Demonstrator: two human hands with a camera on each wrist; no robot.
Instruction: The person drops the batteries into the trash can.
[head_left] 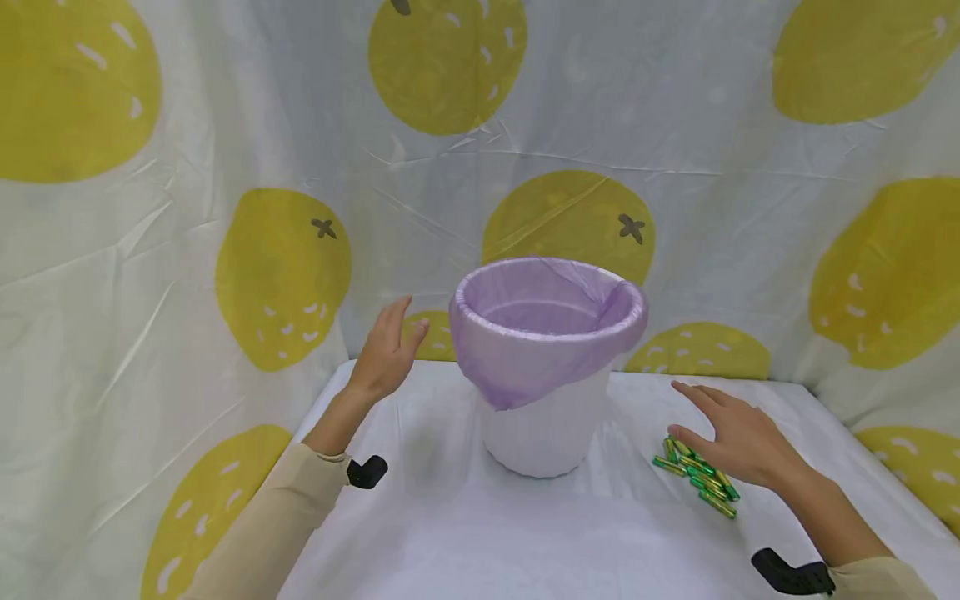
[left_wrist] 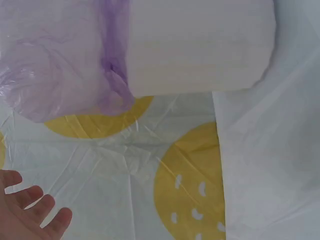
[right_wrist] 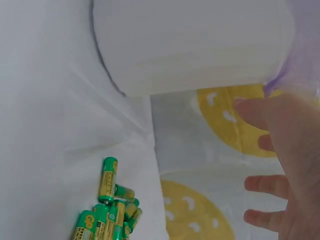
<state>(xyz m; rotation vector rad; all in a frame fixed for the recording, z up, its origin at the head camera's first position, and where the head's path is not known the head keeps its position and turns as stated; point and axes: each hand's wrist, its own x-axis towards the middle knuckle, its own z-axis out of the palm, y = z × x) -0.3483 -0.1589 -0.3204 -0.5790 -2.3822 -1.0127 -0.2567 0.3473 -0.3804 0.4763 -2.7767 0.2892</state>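
A white trash bin [head_left: 543,433] stands upright on the table, lined with a thin purple trash bag [head_left: 517,367] folded over its rim. To the bin's left my left hand [head_left: 386,354] is raised, fingers apart and holding nothing; its fingertips show at the lower corner of the left wrist view. On the other side, my right hand [head_left: 738,433] hovers with its fingers extended, also holding nothing. Several green and gold batteries [head_left: 701,475] lie in a loose pile just below and left of the right hand. In the right wrist view the batteries [right_wrist: 108,180] show GP lettering.
White cloth covers the table [head_left: 480,542]. Behind and on both sides hangs a white curtain [head_left: 420,208] printed with large yellow fruit. A black strap end [head_left: 367,472] sticks out from the left wrist, and another black piece [head_left: 791,573] from the right.
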